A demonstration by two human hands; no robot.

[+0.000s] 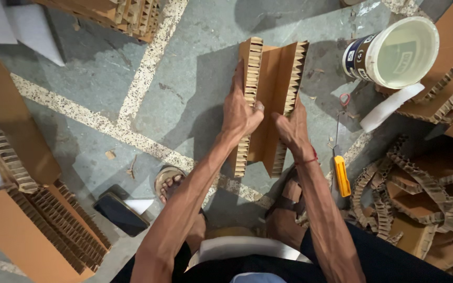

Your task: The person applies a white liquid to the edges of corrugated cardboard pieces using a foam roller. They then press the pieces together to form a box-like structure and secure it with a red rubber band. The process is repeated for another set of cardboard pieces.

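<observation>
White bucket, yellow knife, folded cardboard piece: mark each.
White bucket point(402, 50), head view, inner wall.
Yellow knife point(342, 176), head view, handle.
Folded cardboard piece point(273, 78), head view, middle panel.

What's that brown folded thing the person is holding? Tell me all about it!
It is a cardboard piece, brown, thick, with a honeycomb core showing along its cut edges. It is bent into a trough: two upright side walls and a flat strip between them. It is held over the grey floor, pointing away from the person. The left hand grips the left wall and the right hand presses the right wall.
</observation>
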